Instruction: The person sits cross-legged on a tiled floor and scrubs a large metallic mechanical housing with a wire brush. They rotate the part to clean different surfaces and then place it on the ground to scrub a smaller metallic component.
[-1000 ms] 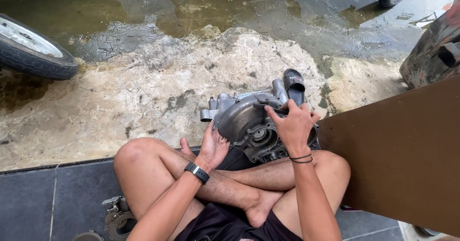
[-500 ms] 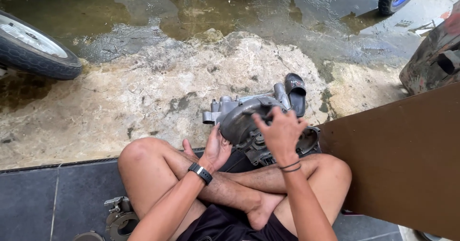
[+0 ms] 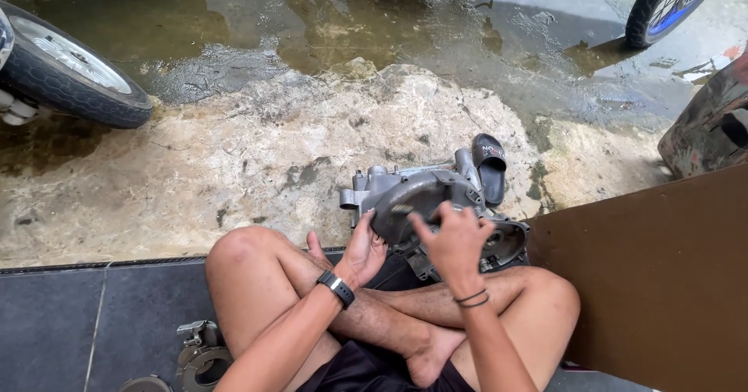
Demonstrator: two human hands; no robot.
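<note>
A grey metal engine casing (image 3: 413,193) rests against my crossed legs at the edge of the dark tiled floor (image 3: 78,322). My left hand (image 3: 360,250), with a black watch on its wrist, cups the casing's left side and props it up. Hovering over the casing's near face, my right hand (image 3: 453,240) has its fingers spread and slightly curled, with nothing gripped in them; thin black bands circle that wrist. The hand hides the lower middle of the casing.
A black sandal (image 3: 491,166) lies just behind the casing on rough wet concrete. A motorcycle wheel (image 3: 70,80) stands at left, another wheel (image 3: 670,6) at top right. A brown board (image 3: 662,283) leans at my right. Round metal parts (image 3: 199,353) lie by my left knee.
My right hand has let go of the casing's far top edge and drawn back toward me, fingers now spread. My left hand stays against the casing's left side.
</note>
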